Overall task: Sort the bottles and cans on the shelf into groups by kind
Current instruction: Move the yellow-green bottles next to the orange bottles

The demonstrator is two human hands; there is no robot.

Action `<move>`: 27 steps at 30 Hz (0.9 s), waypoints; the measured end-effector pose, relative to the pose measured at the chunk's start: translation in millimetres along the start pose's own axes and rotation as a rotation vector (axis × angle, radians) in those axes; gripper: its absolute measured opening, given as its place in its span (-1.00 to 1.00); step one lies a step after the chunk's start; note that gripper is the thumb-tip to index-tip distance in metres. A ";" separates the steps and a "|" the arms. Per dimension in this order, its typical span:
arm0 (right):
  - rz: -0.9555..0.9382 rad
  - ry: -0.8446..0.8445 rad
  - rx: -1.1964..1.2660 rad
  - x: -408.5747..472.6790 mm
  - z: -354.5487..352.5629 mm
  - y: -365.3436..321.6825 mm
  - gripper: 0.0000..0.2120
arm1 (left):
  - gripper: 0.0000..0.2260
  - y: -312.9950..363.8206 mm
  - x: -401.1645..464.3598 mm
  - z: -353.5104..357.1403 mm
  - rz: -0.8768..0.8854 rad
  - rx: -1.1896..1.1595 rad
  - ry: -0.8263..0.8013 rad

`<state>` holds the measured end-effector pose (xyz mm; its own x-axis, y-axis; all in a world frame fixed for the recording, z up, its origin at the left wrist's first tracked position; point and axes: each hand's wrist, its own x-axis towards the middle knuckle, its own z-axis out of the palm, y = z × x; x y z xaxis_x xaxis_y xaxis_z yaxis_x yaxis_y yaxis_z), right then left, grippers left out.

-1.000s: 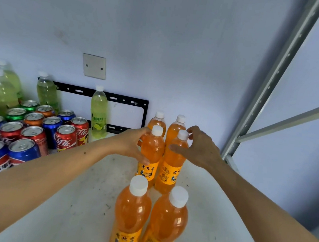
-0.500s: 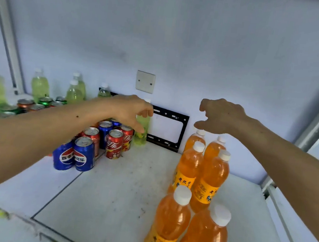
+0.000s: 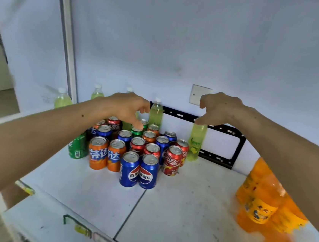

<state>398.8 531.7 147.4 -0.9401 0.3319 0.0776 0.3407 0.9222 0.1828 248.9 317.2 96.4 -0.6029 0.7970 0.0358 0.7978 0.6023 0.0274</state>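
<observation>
A mixed cluster of cans stands mid-shelf: two blue Pepsi cans (image 3: 138, 170) in front, orange Fanta cans (image 3: 97, 152), red Coke cans (image 3: 172, 160) and a green can (image 3: 136, 131) further back. My left hand (image 3: 125, 107) hovers over the back of the cluster, fingers loosely curled, holding nothing. My right hand (image 3: 219, 106) hangs just above a yellow-green bottle (image 3: 196, 143) whose cap it hides; it holds nothing. More yellow-green bottles (image 3: 156, 112) line the back wall. Orange bottles (image 3: 261, 198) stand blurred at the right.
The white shelf board (image 3: 174, 212) has bare room in front of the cans. A green can (image 3: 77, 146) leans partly hidden under my left forearm. A black bracket (image 3: 237, 149) and a white wall plate (image 3: 196, 94) are on the back wall. A metal upright (image 3: 68, 37) stands left.
My view has swung left from the orange bottles to the cans. Both hands have left the orange bottles and moved left, now hovering over the cans and the yellow-green bottle.
</observation>
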 end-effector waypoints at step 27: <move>0.133 -0.083 0.399 259.5 119.4 -104.1 -0.34 | 0.04 -184.9 153.7 92.6 -0.203 -0.298 -0.094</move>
<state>118.1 545.4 31.5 -0.8915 0.4530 -0.0071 0.4434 0.8693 -0.2184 8.7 332.6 4.4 -0.7353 0.6715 -0.0917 0.6185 0.7202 0.3144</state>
